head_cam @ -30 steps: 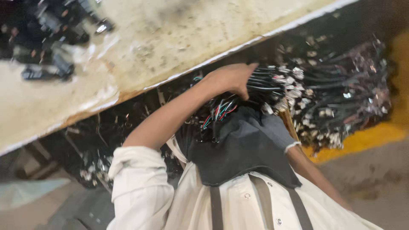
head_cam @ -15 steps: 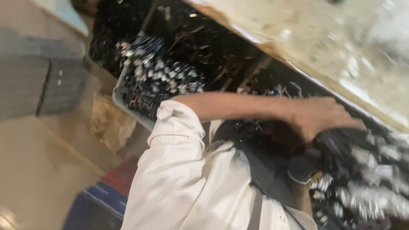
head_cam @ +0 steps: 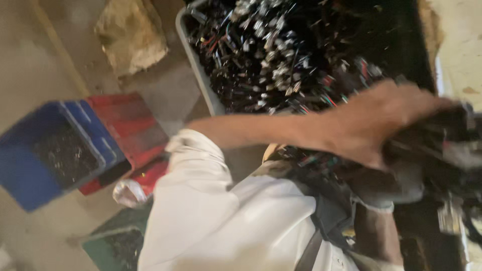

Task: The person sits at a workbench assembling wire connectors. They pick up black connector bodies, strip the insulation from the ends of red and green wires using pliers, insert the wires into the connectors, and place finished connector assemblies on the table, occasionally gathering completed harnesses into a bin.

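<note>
I see a grey bin (head_cam: 198,80) at upper centre of the frame, heaped with dark wire harnesses (head_cam: 281,55) — black leads, pale connector ends, a few red and green strands. At left, a blue crate (head_cam: 30,170) with dark contents sits against a red crate (head_cam: 135,135); a green crate (head_cam: 108,243) shows at bottom left. A tan slab (head_cam: 133,35) lies on the floor at upper left.

The left forearm, bare below a rolled white sleeve (head_cam: 196,200), crosses mid-frame and hides part of the bin. A dark apron with straps (head_cam: 326,216) covers the lower centre.

The wire bundle (head_cam: 442,145) is at right of the frame, a black blurred mass with pale ends, touching both hands. The left hand (head_cam: 381,120) is closed over its top. The right hand (head_cam: 386,185), in a dark covering with a pale cuff, sits just under it, apparently gripping the same bundle — motion blur keeps me from telling how its fingers lie.

Floor (head_cam: 40,60): dull grey-brown concrete. A pale worn tabletop edge (head_cam: 459,45) runs along the upper right.
</note>
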A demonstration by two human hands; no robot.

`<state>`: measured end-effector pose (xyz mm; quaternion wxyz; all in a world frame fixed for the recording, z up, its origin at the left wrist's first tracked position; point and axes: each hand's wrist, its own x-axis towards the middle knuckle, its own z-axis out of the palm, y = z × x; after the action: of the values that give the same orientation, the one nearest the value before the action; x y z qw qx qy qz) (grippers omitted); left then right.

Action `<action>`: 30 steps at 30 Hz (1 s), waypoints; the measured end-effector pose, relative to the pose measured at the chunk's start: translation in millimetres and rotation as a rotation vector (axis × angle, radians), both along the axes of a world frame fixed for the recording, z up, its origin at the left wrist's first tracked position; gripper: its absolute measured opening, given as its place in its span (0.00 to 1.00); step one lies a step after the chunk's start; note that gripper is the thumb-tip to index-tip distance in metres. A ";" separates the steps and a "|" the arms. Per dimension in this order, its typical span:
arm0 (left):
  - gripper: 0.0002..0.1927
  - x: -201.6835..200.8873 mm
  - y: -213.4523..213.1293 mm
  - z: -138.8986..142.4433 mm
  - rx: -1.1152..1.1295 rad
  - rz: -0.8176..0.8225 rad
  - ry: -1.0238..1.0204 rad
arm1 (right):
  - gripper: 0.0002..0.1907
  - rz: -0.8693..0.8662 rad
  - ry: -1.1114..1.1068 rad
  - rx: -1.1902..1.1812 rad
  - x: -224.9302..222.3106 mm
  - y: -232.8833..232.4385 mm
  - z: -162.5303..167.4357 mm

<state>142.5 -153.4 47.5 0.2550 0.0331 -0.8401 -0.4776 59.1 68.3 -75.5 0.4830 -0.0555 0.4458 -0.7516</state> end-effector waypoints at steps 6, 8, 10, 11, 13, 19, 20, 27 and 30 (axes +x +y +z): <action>0.59 88.2 -89.6 17.2 -0.365 0.199 -0.144 | 0.20 0.237 0.114 -0.213 75.0 -144.6 5.3; 0.59 116.4 -117.6 -1.7 -0.416 0.188 -0.326 | 0.19 0.307 0.069 -0.217 100.8 -180.4 10.6; 0.54 144.9 -123.4 -36.0 -0.388 0.284 -0.528 | 0.18 0.409 0.044 -0.171 119.2 -204.7 13.1; 0.53 151.5 -118.8 -58.4 -0.492 0.367 -0.582 | 0.17 0.487 0.040 -0.112 122.0 -209.0 13.9; 0.50 160.3 -102.8 -105.5 -0.721 0.499 -0.686 | 0.17 0.708 0.026 0.050 122.6 -209.9 11.4; 0.37 159.8 -43.2 -185.2 -0.907 0.424 -0.789 | 0.14 1.145 0.686 0.402 103.7 -170.7 -1.8; 0.39 159.8 -40.0 -185.1 -0.814 0.388 -0.818 | 0.15 1.152 0.831 0.359 102.2 -165.5 -1.6; 0.47 156.9 -59.9 -185.5 -0.750 0.278 -0.793 | 0.15 0.886 1.272 0.029 89.8 -180.8 -7.6; 0.52 155.4 -58.9 -188.6 -0.719 0.294 -0.805 | 0.13 1.259 1.422 0.150 90.0 -185.3 -16.4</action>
<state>297.9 -212.3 -141.2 -0.0269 0.2410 -0.9676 -0.0702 149.1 -117.0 -91.9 0.4172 -0.6984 0.5705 -0.1132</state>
